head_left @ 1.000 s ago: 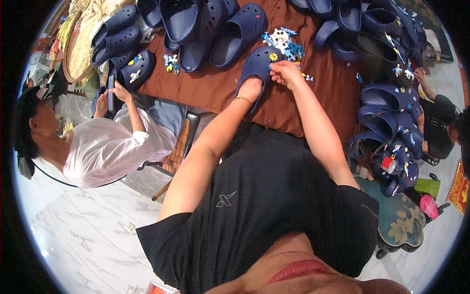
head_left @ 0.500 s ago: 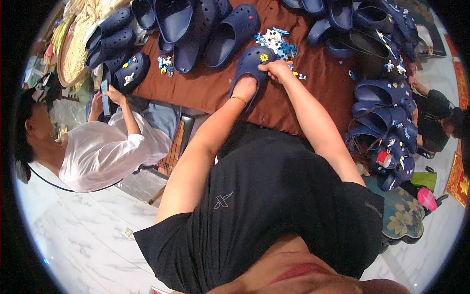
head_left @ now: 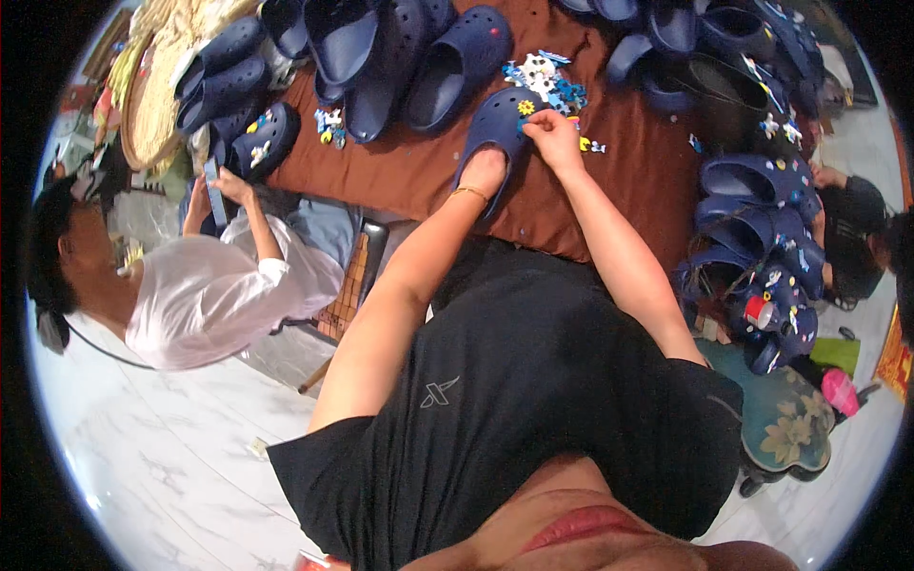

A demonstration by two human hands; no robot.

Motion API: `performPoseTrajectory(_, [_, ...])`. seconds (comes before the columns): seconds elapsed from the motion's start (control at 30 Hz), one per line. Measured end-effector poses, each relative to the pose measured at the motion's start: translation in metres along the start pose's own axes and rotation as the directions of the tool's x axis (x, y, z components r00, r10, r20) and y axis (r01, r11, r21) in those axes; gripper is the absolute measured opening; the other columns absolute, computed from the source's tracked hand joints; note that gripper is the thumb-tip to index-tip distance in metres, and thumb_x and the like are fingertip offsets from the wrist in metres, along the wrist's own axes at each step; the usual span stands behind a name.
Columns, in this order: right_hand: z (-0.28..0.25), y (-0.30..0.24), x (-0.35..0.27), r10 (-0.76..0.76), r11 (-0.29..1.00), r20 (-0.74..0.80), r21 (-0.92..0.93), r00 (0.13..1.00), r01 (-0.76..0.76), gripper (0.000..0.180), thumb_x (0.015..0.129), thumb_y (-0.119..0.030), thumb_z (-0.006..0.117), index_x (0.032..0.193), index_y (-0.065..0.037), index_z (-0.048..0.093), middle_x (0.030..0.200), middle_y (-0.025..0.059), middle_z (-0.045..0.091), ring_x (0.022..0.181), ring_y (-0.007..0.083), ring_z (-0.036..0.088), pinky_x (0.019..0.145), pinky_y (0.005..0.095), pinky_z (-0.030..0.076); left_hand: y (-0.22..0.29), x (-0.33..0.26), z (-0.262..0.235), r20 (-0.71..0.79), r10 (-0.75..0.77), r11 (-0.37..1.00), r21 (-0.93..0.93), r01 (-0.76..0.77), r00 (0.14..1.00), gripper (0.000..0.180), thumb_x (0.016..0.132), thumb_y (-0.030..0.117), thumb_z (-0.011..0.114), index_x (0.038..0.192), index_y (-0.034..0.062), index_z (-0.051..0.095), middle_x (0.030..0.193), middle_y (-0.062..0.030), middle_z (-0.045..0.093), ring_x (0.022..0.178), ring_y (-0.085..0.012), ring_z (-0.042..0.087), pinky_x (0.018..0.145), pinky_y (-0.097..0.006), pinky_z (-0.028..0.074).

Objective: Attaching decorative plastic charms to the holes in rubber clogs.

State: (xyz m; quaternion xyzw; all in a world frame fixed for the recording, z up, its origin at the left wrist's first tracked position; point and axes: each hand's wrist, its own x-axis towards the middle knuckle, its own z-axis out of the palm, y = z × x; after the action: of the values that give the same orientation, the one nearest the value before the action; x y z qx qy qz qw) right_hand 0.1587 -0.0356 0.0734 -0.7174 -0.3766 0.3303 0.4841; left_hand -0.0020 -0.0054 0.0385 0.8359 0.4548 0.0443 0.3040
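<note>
Both hands sit slightly lower in view than before. At twelve o'clock on the brown table [head_left: 400, 171], left hand [head_left: 484, 171] tucks inside a navy clog [head_left: 500, 128], bracing it; right hand [head_left: 552, 128] pinches a small charm against its toe. Press squarely while bracing from within.

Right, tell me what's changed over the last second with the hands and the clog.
Little changed. The left hand stays tucked in the navy clog. The right hand stays pinched at its toe by the yellow flower charm, having edged slightly toward it. The charm pile and brown cloth are unchanged.
</note>
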Motion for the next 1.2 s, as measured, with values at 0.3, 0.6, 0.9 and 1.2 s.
performPoseTrajectory(0.3, [0.009,-0.032,-0.021,-0.291,0.808,0.003,-0.535,0.957,0.247,0.016,0.072,-0.014,0.054,0.069,-0.004,0.067,0.078,0.0206,0.064,0.078,0.0358,0.064,0.067,0.0466,0.051,-0.019,0.019,0.016,-0.052,0.234,0.934,0.288,-0.210,0.971,0.017,0.082,0.008,0.051,0.074,0.0017,0.065,0.075,-0.0181,0.065,0.065,-0.0316,0.063,0.063,-0.043,0.049])
performPoseTrajectory(0.6, [0.011,-0.028,-0.018,-0.425,0.765,-0.001,-0.534,0.905,0.359,0.017,0.078,-0.021,0.063,0.076,-0.004,0.066,0.086,0.0173,0.059,0.086,0.0326,0.058,0.077,0.0420,0.049,-0.020,0.015,0.011,0.098,0.292,0.725,0.626,-0.287,0.951,0.017,0.080,0.005,0.051,0.068,0.0024,0.063,0.072,-0.0177,0.063,0.067,-0.0317,0.063,0.063,-0.040,0.050])
performPoseTrajectory(0.9, [-0.002,0.008,-0.002,0.249,0.877,-0.017,0.429,0.968,-0.217,0.017,0.084,-0.004,0.057,0.099,0.003,0.062,0.083,0.0120,0.066,0.063,0.0177,0.064,0.057,0.0300,0.053,-0.006,0.007,0.004,0.060,-0.048,0.994,0.104,0.041,0.997,0.030,0.086,0.013,0.041,0.088,-0.0046,0.065,0.094,-0.0279,0.063,0.084,-0.0426,0.063,0.074,-0.045,0.051])
performPoseTrajectory(1.2, [-0.007,0.000,-0.010,-0.195,0.975,-0.131,-0.134,0.972,0.178,0.017,0.076,-0.010,0.068,0.092,-0.004,0.069,0.078,0.0080,0.066,0.072,0.0176,0.062,0.067,0.0299,0.050,0.007,0.001,-0.004,0.050,-0.054,0.998,0.028,0.053,0.997,0.033,0.085,0.014,0.039,0.083,-0.0039,0.066,0.091,-0.0290,0.063,0.085,-0.0412,0.063,0.078,-0.050,0.049])
